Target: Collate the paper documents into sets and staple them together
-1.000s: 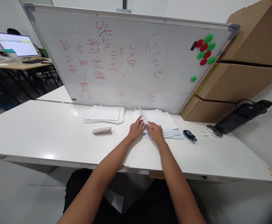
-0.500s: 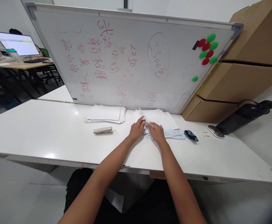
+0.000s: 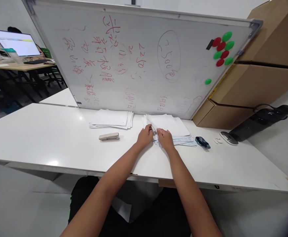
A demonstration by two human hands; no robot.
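A stack of paper sheets (image 3: 176, 126) lies against the foot of the whiteboard, white on top with bluish printed sheets showing at its front. My right hand (image 3: 165, 138) pinches the raised left edge of some upper sheets. My left hand (image 3: 144, 136) is at the left edge of the same stack, fingers curled against the paper; its fingertips are partly hidden. Further left sits a second pile of white paper (image 3: 111, 118). In front of that pile lies a beige stapler (image 3: 109, 137), touched by neither hand.
The whiteboard (image 3: 146, 62) with red writing and round magnets leans behind the papers. Right of the stack lie a small dark blue object (image 3: 202, 142), a mouse (image 3: 229, 138) and a tilted black bottle (image 3: 255, 123). Cardboard boxes (image 3: 265, 84) stand at the right.
The lifted paper edge between my hands leans lower than before. Both hands stay at the stack with only slight finger movement. The view has shifted slightly.
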